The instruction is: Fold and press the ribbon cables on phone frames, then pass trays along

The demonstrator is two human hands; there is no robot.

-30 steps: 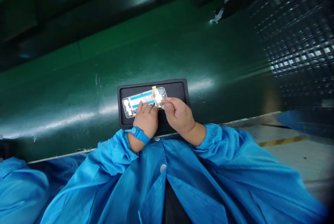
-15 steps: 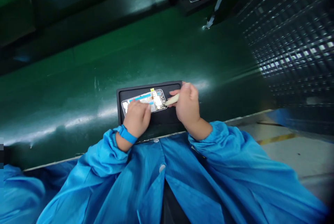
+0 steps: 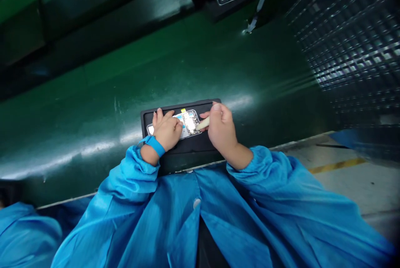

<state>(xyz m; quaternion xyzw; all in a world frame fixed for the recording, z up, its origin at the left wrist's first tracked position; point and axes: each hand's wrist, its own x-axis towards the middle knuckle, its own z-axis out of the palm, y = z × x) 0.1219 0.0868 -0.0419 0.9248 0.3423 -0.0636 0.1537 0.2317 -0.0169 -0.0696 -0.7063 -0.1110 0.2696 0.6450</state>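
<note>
Inside black tray (image 3: 193,146), opened phone (image 3: 189,124)

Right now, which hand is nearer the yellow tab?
Left: the left hand is close, left of the yellow tab; the right hand, gripping a cream tool, is farther, rightward.

Electronics workshop: green bench (image 3: 265,72), opened phone (image 3: 189,122), blue work coat (image 3: 176,214).

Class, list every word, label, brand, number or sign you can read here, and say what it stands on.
No readable text.
Silver-edged, open phone body: any circuit-board markings are too small to read.
Small yellow rectangular tab: too small to tell.
Cream, tapered handheld tool: no lettering visible.
Black rectangular tray: none visible.
Blue wristband: none visible.
</note>
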